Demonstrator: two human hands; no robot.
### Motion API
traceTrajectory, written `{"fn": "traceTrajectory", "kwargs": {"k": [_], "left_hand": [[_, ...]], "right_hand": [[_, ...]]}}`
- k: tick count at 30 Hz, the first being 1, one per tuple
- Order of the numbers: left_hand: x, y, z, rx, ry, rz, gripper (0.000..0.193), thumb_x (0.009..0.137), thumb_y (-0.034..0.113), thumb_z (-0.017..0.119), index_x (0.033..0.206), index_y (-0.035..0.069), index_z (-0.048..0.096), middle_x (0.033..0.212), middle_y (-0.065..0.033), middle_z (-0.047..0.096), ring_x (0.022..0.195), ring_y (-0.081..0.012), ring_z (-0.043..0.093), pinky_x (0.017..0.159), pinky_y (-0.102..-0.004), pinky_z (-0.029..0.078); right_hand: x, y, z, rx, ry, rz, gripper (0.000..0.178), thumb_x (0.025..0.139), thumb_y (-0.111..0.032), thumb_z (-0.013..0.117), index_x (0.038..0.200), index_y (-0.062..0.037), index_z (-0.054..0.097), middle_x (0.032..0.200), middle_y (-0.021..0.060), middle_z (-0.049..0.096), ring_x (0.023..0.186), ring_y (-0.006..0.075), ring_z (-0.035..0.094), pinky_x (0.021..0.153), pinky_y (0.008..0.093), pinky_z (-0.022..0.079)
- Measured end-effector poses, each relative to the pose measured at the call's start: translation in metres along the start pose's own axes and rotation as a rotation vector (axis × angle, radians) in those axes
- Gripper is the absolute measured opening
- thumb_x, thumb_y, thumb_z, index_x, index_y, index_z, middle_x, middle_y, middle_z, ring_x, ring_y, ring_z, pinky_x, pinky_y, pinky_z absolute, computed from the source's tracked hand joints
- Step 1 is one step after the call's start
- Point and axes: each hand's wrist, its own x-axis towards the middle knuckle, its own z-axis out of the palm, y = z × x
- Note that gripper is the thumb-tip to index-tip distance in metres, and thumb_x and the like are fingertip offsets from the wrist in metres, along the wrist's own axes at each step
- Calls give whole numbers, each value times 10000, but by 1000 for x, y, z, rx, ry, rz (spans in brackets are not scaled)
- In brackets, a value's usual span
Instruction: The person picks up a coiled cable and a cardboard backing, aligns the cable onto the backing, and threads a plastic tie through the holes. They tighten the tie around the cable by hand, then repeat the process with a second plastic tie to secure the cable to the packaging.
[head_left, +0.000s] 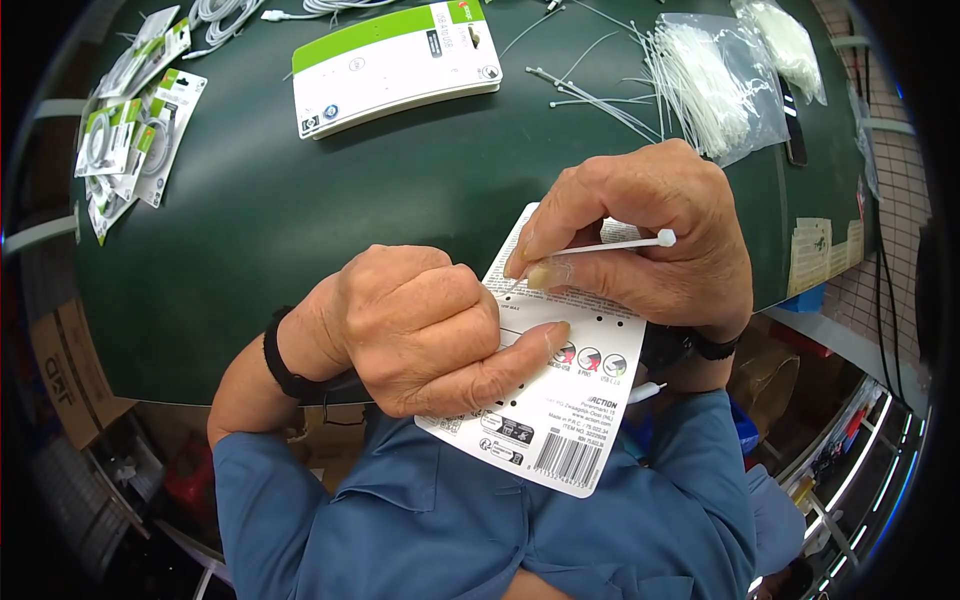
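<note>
From where I stand, the far left has a brown cardboard box (75, 375) below the edge of a dark green tabletop (230, 250). On that side of the table lies a loose heap of green-and-white carded packs with coiled grey cables (140, 140); beyond it are bare coils of light grey cable (222, 22). Next, toward the back, sits a neat stack of flat white cards with a green band (400, 75).

In front of the person, the left hand (420, 330) is curled into a loose fist over a white printed card with rounded corners (565, 440), its thumb stretched along the card's face. Its other fingertips are hidden, so I can't tell what they grip. The card tilts at the table's near edge, over the person's lap. A slim white piece (648, 391) pokes out past its right edge.

The right hand (535, 262) has thumb and forefinger clamped on a thin white plastic cable tie (620, 244), above the card's upper part, the tie's head sticking out rightward. Behind it are scattered ties, then a clear plastic bag of white ties (710, 90).
</note>
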Motion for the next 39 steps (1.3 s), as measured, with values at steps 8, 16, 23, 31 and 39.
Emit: {"fn": "traceTrajectory", "kwargs": {"k": [8, 16, 23, 31, 39], "left_hand": [[-1, 0, 1, 11, -8, -3, 411, 729, 178, 794, 1102, 8, 755, 654, 39, 511, 548, -71, 496, 432, -227, 342], [-2, -4, 7, 37, 44, -4, 391, 756, 168, 794, 1114, 16, 752, 707, -15, 581, 596, -108, 586, 462, -237, 422], [0, -5, 4, -45, 26, -107, 380, 758, 137, 810, 1112, 10, 753, 780, -58, 640, 611, -150, 627, 492, -262, 479], [8, -19, 2, -433, 547, -929, 203, 942, 88, 756, 1121, 9, 706, 835, -50, 674, 644, -128, 636, 483, -261, 478], [38, -41, 16, -783, 868, -1173, 184, 1018, 116, 680, 1175, 33, 630, 943, -29, 673, 663, -66, 601, 462, -231, 442]], "right_hand": [[0, 9, 3, 58, -104, 9, 151, 771, 31, 856, 881, -19, 764, 880, 101, 767, 742, 167, 743, 595, 267, 540], [3, 11, -1, 127, -172, 73, 172, 748, -11, 881, 874, -19, 765, 855, 81, 716, 747, 168, 707, 610, 276, 529], [0, 15, 0, 256, -34, 70, 189, 847, -22, 831, 1013, -1, 743, 918, 86, 707, 748, 143, 667, 645, 262, 519], [0, 26, 0, 94, 830, -330, 223, 893, 31, 799, 1096, 14, 709, 942, 51, 725, 774, 112, 661, 704, 244, 542], [14, 30, 27, -701, 573, -508, 331, 675, 21, 897, 971, -78, 784, 874, 48, 708, 747, 208, 624, 612, 305, 469]]}}
